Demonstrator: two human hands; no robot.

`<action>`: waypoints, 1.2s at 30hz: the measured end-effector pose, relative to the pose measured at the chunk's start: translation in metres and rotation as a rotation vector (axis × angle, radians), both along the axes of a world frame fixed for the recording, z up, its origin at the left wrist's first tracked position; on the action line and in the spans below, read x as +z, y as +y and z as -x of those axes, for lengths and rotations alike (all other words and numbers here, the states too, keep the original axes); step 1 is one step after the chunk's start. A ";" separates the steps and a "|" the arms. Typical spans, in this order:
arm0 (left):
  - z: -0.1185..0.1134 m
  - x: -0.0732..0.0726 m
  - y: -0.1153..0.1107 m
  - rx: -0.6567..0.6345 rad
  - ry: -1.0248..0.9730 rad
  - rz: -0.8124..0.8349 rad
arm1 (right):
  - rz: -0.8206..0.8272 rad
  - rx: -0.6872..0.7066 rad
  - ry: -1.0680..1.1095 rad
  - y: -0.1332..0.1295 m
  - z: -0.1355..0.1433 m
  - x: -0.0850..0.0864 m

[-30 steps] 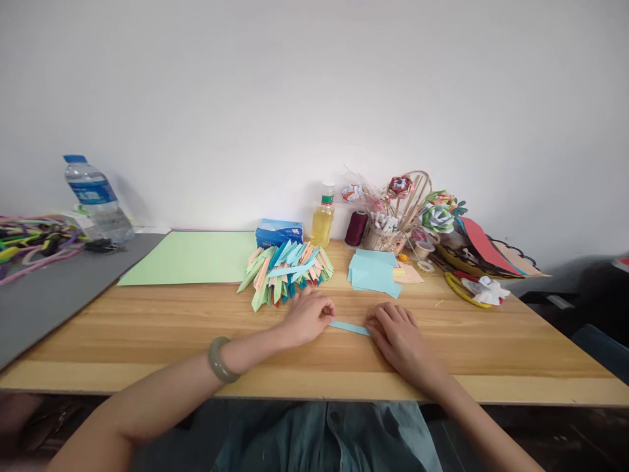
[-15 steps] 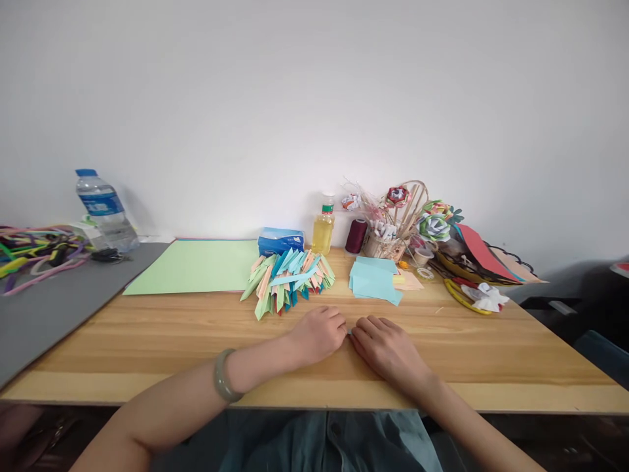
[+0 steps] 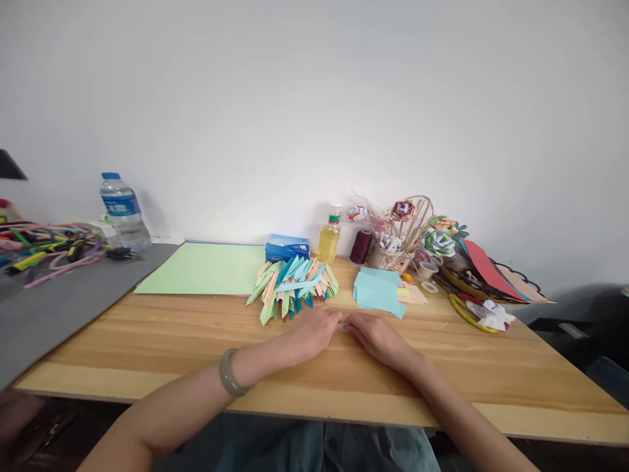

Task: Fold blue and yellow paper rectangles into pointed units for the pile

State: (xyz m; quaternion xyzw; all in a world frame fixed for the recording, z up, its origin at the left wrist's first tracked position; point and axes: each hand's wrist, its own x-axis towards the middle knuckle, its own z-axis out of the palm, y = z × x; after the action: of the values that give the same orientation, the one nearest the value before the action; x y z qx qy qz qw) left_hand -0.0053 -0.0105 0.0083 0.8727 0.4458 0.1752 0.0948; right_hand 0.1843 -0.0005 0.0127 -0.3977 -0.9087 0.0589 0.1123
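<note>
My left hand (image 3: 314, 335), on the arm with a green bangle (image 3: 230, 373), is closed with its fingertips pinching a small light-blue piece of paper (image 3: 344, 325). From the other side my right hand (image 3: 377, 337) is closed on the same piece, fingers bent over it. Only a sliver of the paper shows between the fingertips; the rest is hidden. Just behind my left hand lies a pile of folded paper strips (image 3: 295, 286) in green, blue and peach. Beyond my right hand sits a stack of light-blue paper sheets (image 3: 378, 290).
A large green sheet (image 3: 201, 270) lies at the back left, near a water bottle (image 3: 122, 210) and colourful pipe cleaners (image 3: 63, 246). Along the wall stand a blue tissue pack (image 3: 287, 248), a yellow liquid bottle (image 3: 329, 237), dark red thread (image 3: 361, 246) and a basket (image 3: 388, 257).
The view has shifted a little, so the table's things appear farther right and lower. My hands have drawn closer together around the small paper, at slightly changed angles.
</note>
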 end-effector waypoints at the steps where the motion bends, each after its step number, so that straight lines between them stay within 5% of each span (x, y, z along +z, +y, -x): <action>1: 0.000 -0.002 0.000 -0.014 0.004 -0.014 | 0.006 -0.006 0.011 0.000 -0.002 -0.001; 8: 0.003 -0.013 0.003 -0.160 0.109 -0.166 | -0.002 0.027 0.076 -0.003 -0.015 -0.004; 17: 0.006 0.004 -0.005 -0.146 -0.026 -0.015 | 0.047 0.043 0.186 -0.001 -0.018 -0.003; 22: 0.007 0.008 -0.005 -0.018 -0.271 0.242 | 0.219 0.003 0.288 0.000 -0.022 0.002; 28: 0.006 0.004 0.009 0.081 -0.823 0.607 | 0.261 -0.119 0.438 0.000 -0.019 0.007; 36: -0.002 -0.003 0.010 0.127 -0.977 0.638 | 0.388 -0.077 0.508 -0.005 -0.007 0.006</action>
State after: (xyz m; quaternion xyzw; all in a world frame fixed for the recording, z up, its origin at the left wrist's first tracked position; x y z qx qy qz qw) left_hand -0.0035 -0.0004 0.0054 0.5907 0.4323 0.4196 0.5367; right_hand 0.1910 -0.0056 0.0192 -0.4182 -0.8077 0.3243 0.2599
